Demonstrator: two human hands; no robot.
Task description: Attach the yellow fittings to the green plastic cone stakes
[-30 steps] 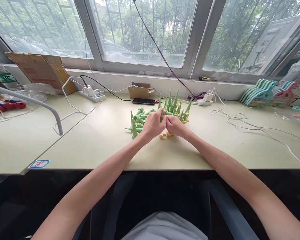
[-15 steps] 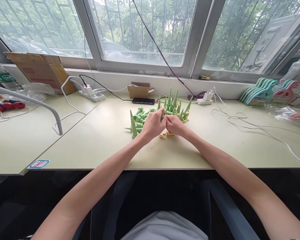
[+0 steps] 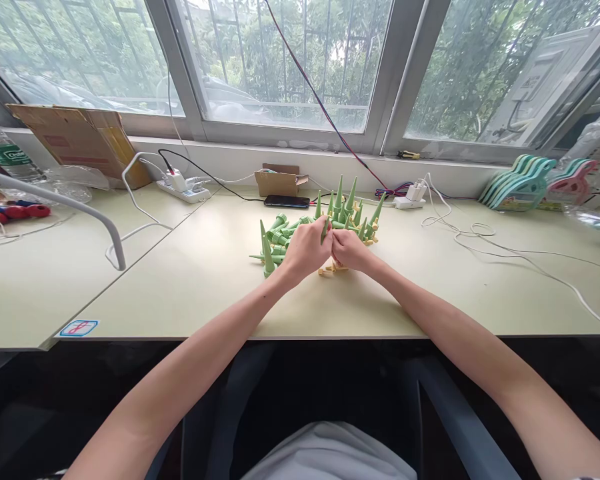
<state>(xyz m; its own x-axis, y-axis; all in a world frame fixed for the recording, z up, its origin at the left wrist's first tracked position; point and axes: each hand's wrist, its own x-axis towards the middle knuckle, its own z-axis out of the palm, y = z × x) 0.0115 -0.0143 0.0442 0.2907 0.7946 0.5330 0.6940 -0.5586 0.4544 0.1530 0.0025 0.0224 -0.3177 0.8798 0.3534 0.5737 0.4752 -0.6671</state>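
Note:
My left hand (image 3: 307, 245) is closed around a green plastic spike (image 3: 325, 229), whose pointed end shows above the fingers. Against it presses my right hand (image 3: 350, 249), fingers curled in at the spike's lower end; whatever they pinch is hidden. Several green spikes with small yellow fittings (image 3: 351, 197) stand upright behind the hands. To the left lies a heap of green spike parts (image 3: 279, 235), one of them (image 3: 269, 259) upright by my left wrist. Small yellow plastic pieces (image 3: 333, 269) rest on the table just below the hands.
A black phone (image 3: 287, 201) and a small open cardboard box (image 3: 279, 181) sit behind the heap. Power strips (image 3: 184, 192) and white cables (image 3: 473, 233) run along the back and right. Teal clip-shaped hangers (image 3: 523, 183) stand at far right, a grey curved tube (image 3: 111, 230) at left.
Another person's hand at the right edge has gone out of view, and the clear plastic bag there has shifted right. My own hands have barely moved.

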